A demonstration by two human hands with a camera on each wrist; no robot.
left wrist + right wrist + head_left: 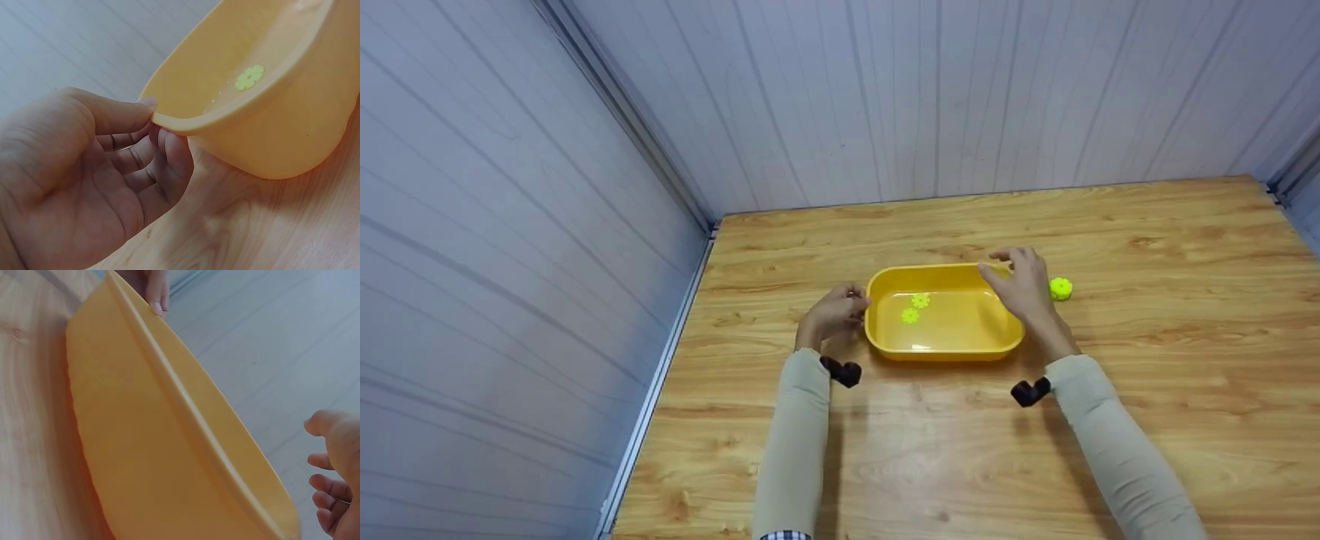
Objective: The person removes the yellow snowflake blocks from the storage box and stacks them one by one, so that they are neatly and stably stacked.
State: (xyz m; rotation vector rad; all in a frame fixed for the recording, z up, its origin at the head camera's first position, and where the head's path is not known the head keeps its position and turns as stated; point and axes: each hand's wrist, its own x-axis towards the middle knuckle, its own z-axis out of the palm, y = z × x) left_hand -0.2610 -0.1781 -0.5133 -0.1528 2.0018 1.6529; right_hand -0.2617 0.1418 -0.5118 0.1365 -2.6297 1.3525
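- Grey panelled walls (pixel 885 97) enclose the wooden table (pixel 960 465) on the far side and on the left; a metal strip runs along the left table edge.
- One yellow basin (pixel 941 346) stands on the table, near its middle and slightly toward the far edge.
- Two green gear-shaped pieces (pixel 915 308) lie inside the basin on its floor, close together near the left end; one of them shows in the left wrist view (pixel 249 77).
- A third green gear piece (pixel 1060 288) lies on the table just beside the right end of the basin, behind the right hand.
- Nothing stands between the hands and the basin; the gear piece outside is partly screened by the right hand in the head view.
- Basin orientation: upright, opening upward, long axis running left to right across the table, parallel to the far wall.
- Left hand (pixel 835 313): at the left end of the basin. The thumb lies on top of the rim and the curled fingers (pixel 169 152) sit under the rim lip, pinching it.
- Right hand (pixel 1020 289): at the right far corner of the basin. The fingers are loosely spread and relaxed; in the right wrist view the fingers (pixel 332 486) stand apart from the rim, holding nothing.
- Both forearms wear light beige sleeves (pixel 799 442), each with a black wrist mount.
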